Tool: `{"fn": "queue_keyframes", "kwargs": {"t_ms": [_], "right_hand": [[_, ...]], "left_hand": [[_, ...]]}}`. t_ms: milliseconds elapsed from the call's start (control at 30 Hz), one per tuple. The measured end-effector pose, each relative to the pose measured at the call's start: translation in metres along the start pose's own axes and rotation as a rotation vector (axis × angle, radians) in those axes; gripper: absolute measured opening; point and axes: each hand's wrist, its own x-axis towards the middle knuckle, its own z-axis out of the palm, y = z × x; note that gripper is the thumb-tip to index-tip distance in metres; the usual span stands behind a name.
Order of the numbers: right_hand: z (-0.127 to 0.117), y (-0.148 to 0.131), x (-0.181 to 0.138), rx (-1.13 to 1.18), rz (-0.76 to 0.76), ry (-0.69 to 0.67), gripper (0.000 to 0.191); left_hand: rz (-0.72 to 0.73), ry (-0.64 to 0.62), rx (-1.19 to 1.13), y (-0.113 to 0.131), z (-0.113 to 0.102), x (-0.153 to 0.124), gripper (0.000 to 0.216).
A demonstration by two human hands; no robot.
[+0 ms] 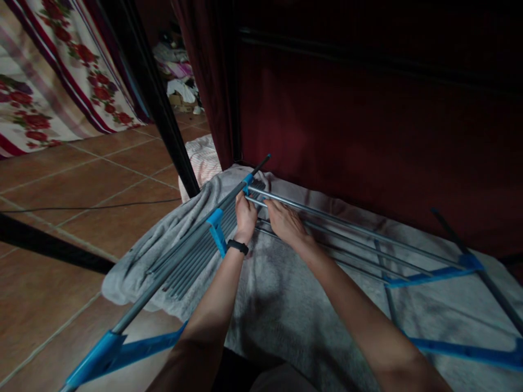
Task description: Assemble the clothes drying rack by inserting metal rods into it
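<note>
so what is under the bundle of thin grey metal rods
The rods lie on a fluffy grey blanket, visible around them; whatever is directly beneath is covered.

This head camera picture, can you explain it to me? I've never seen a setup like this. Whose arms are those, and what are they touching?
There's no machine here: a person wears the camera on their head, looking forward and down at their own bare hands. The left hand, with a black wristband on that wrist, is beside a small blue plastic bracket. The right hand is beside it, its fingers at the long silver metal rods. How firmly either hand grips, I can't tell. The rods form part of a frame lying over a grey fleecy blanket. To the left lies a row of thin grey rods. Beyond that is a brown tiled floor.
</note>
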Motion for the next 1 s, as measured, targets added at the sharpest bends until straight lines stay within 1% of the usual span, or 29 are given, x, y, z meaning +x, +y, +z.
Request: {"fn": "queue_keyframes", "kwargs": {"t_ms": [100, 167, 300, 400, 567, 667, 767, 867, 1000], "right_hand": [[0.000, -0.016, 0.020, 0.012, 0.028, -0.047, 0.049], [0.001, -0.020, 0.028, 0.006, 0.044, -0.081, 0.049], [0.001, -0.018, 0.033, -0.037, 0.028, -0.150, 0.052], [0.001, -0.017, 0.035, -0.034, 0.025, -0.177, 0.054], [0.002, -0.025, 0.038, -0.004, 0.015, -0.142, 0.052], [0.003, -0.031, 0.040, -0.022, 0.027, -0.117, 0.050], [0.005, -0.035, 0.043, -0.025, 0.064, -0.104, 0.044], [0.008, -0.038, 0.047, -0.020, 0.113, -0.098, 0.046], [0.014, -0.043, 0.053, -0.006, 0.131, -0.067, 0.045]], "left_hand": [[-0.021, -0.017, -0.046, 0.004, -0.002, -0.001, 0.016], [-0.036, -0.025, -0.077, 0.006, -0.003, -0.001, 0.020], [-0.081, -0.006, -0.110, 0.006, -0.004, -0.003, 0.030], [-0.091, -0.002, -0.119, 0.004, -0.004, -0.003, 0.031], [-0.094, -0.012, -0.152, 0.001, -0.003, -0.001, 0.028], [-0.137, -0.025, -0.211, -0.003, -0.002, -0.001, 0.020], [-0.177, 0.001, -0.262, -0.007, -0.002, -0.001, 0.015], [-0.185, 0.027, -0.273, -0.011, 0.000, -0.001, 0.016], [-0.181, 0.020, -0.281, -0.017, 0.002, -0.003, 0.020]]}}
